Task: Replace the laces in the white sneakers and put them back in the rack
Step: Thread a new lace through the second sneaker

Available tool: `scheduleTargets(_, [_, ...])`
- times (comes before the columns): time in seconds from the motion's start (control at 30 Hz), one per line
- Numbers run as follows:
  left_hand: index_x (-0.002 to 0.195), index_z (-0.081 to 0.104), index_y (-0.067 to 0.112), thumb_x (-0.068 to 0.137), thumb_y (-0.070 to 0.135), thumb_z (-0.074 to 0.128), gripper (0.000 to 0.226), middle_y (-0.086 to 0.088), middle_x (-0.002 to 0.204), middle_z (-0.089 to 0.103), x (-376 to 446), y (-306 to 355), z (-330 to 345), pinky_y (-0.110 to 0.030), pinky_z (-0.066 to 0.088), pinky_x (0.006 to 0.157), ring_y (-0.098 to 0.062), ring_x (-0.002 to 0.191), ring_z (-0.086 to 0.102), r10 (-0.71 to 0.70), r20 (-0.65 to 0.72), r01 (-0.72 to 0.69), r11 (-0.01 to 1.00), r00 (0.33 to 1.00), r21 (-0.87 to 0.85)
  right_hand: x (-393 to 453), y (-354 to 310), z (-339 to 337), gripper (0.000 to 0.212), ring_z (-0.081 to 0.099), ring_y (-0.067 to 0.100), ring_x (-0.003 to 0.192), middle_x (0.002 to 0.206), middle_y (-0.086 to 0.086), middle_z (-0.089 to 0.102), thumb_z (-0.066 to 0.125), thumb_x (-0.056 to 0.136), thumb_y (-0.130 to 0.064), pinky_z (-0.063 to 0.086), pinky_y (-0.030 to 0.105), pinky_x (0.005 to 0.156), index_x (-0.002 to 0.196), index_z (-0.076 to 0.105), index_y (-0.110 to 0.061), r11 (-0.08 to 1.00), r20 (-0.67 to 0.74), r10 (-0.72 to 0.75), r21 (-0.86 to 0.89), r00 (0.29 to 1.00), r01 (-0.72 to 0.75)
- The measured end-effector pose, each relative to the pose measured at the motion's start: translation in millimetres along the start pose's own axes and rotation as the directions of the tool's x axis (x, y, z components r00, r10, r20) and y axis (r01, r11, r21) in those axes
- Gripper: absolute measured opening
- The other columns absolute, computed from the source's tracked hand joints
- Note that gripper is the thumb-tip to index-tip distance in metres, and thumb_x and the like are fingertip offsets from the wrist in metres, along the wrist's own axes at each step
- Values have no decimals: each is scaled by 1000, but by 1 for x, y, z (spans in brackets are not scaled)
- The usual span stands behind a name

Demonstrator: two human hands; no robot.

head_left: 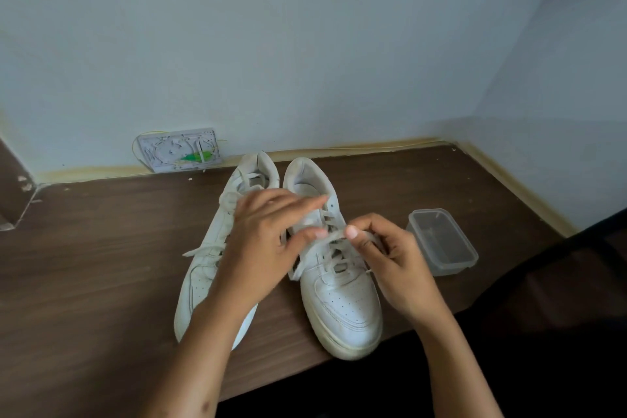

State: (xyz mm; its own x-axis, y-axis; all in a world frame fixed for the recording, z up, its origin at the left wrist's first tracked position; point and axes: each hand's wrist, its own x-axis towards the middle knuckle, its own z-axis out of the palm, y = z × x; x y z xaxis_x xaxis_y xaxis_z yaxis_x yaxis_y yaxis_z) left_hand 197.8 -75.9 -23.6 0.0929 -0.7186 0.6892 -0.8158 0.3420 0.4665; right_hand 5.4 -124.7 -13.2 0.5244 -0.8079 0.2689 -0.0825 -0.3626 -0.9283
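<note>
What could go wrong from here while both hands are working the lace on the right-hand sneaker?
1. The right sneaker has its toe near the table's front edge; a hard tug on the lace might drag it off.
2. The left hand reaches over the left sneaker, so it could snag that shoe's loose lace end.
3. The clear plastic container sits close beside the right hand and could get knocked.

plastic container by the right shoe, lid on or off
Off: the plastic container stands open-topped on the table, its inside visible; no lid shows.
</note>
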Motion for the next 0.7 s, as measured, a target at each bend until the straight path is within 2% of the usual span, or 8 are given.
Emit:
scheduleTargets(0.07, [116,70,29,84,43,63,36,18,102,67,-2,8,8,-27,34,98,-5,103,54,30,51,-28,999,998,-35,0,-1,7,15,65,16,88,91,1,69,58,98,-22,50,32,79,93,71,-15,1000,33,-16,0,999,16])
scheduleTargets(0.13, [111,73,29,85,37,63,29,20,96,67,-2,8,12,-23,32,97,-4,99,55,35,45,-32,998,998,-58,1,-1,8,17,67,21,96,96,3,71,57,98,-24,52,34,84,99,72,-16,1000,32,-9,1,999,9])
scheduleTargets(0.27, [99,76,28,86,32,62,20,19,87,68,2,-6,2,-35,43,84,-6,83,58,-22,-84,20,1000,996,-23,1,0,-4,19,68,15,91,98,1,73,57,96,-23,54,27,80,109,71,-19,999,-20,50,10,999,-50])
scheduleTargets(0.37, [95,78,23,86,29,64,17,22,89,65,2,-19,-8,-45,49,79,-9,81,59,-73,-186,80,996,980,31,0,3,-15,19,62,4,77,83,-4,71,57,96,-13,48,17,75,105,72,-20,998,-82,56,-20,995,-58])
scheduleTargets(0.43, [94,78,23,86,27,66,15,20,89,67,0,-23,-10,-48,49,78,-11,81,61,-76,-201,90,994,977,62,0,4,-17,23,59,1,72,78,-1,69,55,97,-6,45,14,74,103,72,-20,998,-118,49,-23,992,-52])
scheduleTargets(0.57, [107,75,27,86,43,65,28,14,102,70,-1,-17,-10,-40,40,92,-14,98,60,-40,-144,61,987,989,145,2,6,-10,21,66,10,80,85,-1,74,57,96,-8,52,25,79,109,65,-23,997,-169,56,-50,984,-66])
scheduleTargets(0.63, [114,73,26,86,47,64,36,14,111,68,0,-8,-5,-41,40,95,-14,105,58,-10,-97,21,994,995,107,3,3,-3,21,69,14,85,86,-3,75,62,94,-12,55,35,82,111,60,-24,997,-191,34,-63,981,-47])
scheduleTargets(0.7, [115,72,25,87,45,64,35,14,110,68,2,1,3,-43,42,94,-14,104,57,20,-64,-16,998,998,67,4,-1,5,22,71,16,87,87,-1,75,67,91,-16,56,40,84,110,60,-22,999,-199,-13,-46,980,3])
